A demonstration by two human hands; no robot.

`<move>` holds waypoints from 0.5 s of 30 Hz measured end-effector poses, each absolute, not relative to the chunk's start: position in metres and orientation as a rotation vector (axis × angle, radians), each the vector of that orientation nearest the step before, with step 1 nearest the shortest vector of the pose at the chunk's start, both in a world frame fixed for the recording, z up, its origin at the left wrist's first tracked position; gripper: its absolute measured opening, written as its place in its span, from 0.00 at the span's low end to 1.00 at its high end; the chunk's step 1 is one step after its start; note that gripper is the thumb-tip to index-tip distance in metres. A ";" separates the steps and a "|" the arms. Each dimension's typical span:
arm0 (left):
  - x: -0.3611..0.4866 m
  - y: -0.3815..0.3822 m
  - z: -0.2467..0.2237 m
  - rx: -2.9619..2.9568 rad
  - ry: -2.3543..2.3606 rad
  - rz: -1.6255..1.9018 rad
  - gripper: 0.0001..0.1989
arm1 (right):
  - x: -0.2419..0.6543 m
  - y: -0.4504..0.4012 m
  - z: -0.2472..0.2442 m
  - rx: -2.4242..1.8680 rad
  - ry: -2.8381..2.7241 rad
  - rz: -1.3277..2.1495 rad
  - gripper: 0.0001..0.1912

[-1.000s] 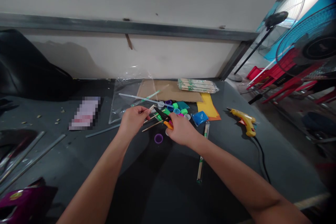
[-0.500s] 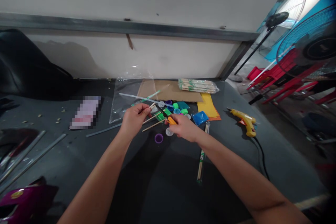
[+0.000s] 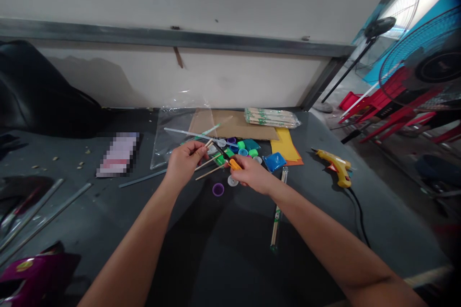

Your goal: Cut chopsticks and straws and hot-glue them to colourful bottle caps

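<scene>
Wooden sticks (image 3: 209, 144) in our left hand (image 3: 184, 162), a tool (image 3: 235, 165) in our right hand (image 3: 255, 173)

We had our left hand closed in a pinch, thumb against fingers, with the pale stick tips poking out on its right side; they were too small to count. Our right hand was curled around the tool's orange handle, its dark end pointing up and left toward the sticks. Whether the two touched, we could not tell.

Just beyond the right hand lay a cluster of colored caps (image 3: 242, 152). Between our hands, slightly nearer to us, a purple cap (image 3: 218, 189) and a white cap (image 3: 232, 181) sat on the desk (image 3: 216, 254).

Just right of and beyond the right hand we had a blue packet (image 3: 274, 161), with yellow sheets (image 3: 284, 144) behind it; a yellow glue gun (image 3: 336, 163) lay well to the right. A slim wrapped packet (image 3: 275, 228) ran under our right forearm. Beyond both hands lay cardboard (image 3: 234, 124) and a wrapped bundle (image 3: 272, 117).
</scene>
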State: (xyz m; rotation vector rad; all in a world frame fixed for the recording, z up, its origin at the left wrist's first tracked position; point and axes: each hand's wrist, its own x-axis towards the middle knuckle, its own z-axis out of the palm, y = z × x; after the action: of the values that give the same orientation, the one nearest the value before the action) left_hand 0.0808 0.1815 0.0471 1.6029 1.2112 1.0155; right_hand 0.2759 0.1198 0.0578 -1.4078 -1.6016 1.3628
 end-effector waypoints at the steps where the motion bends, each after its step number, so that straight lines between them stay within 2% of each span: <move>1: 0.082 0.181 0.047 1.595 1.216 1.006 0.10 | 0.276 0.120 0.057 -1.421 -1.647 1.304 0.10; 7: 0.074 0.185 0.050 1.596 1.285 0.911 0.12 | 0.280 0.121 0.057 -1.516 -1.704 1.213 0.11; 15: 0.032 0.195 0.065 2.106 1.798 0.270 0.11 | 0.290 0.129 0.046 -1.499 -1.541 1.234 0.11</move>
State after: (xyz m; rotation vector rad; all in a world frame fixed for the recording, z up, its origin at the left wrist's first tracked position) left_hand 0.0321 0.1950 0.0648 2.1059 1.7982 0.2704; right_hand 0.2904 0.1288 0.0456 -1.4988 -1.5409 1.2343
